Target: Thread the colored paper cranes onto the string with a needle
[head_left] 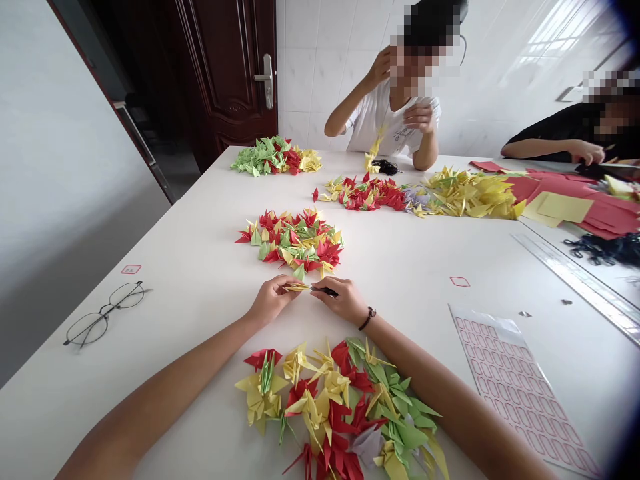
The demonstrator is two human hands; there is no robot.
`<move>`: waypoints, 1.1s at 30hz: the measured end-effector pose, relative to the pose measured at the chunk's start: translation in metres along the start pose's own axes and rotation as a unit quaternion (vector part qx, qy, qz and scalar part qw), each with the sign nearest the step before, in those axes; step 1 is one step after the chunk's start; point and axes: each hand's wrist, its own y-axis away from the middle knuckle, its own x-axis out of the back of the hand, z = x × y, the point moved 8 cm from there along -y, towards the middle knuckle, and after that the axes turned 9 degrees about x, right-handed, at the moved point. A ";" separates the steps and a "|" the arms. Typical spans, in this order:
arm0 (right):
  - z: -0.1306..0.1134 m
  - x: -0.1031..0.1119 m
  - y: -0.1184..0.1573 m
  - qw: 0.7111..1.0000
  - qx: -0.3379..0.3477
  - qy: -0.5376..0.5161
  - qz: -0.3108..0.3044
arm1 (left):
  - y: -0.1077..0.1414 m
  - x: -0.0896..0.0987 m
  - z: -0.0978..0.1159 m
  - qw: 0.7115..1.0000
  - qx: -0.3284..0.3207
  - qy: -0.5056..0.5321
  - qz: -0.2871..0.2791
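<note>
Stretching the left forearm (150,400) and right forearm (450,407) over a loose heap of red, yellow and green paper cranes (335,407), bringing the left hand (273,300) and right hand (340,300) close together above the white table (165,267); pinching a slim bundle of yellow folded paper (299,287) in a narrow grip between the fingertips of both hands, with a thin black item (326,291), too small to identify, showing at the right hand's fingers; holding the bundle between the near heap and a second mixed heap of cranes (293,243); passing wire-rimmed glasses (105,313) well off to the left, a sheet of pink-outlined labels (520,393) and a steel ruler (580,280) to the right; facing a co-worker in a white T-shirt (395,127) across the table, beside a strand of yellow cranes (374,150), and a second co-worker's hand (585,152) near red paper sheets (585,200)
</note>
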 end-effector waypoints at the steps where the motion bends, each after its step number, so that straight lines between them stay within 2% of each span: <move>1: 0.000 0.000 0.000 1.000 0.000 0.001 0.001 | 0.000 0.000 0.000 1.000 0.000 0.000 0.001; 7: 0.000 0.002 -0.001 1.000 -0.009 0.011 0.003 | 0.000 -0.002 -0.003 1.000 0.026 0.014 -0.012; 23: 0.002 0.010 0.000 0.999 -0.013 -0.011 0.052 | 0.004 0.005 -0.003 0.998 0.036 0.049 0.023; 28: 0.000 0.009 0.000 0.999 -0.019 -0.025 0.041 | 0.007 0.008 0.005 0.997 -0.018 -0.044 0.059; 33: -0.006 0.007 0.000 0.999 0.008 -0.026 0.020 | 0.010 0.009 0.012 0.969 -0.085 -0.210 0.100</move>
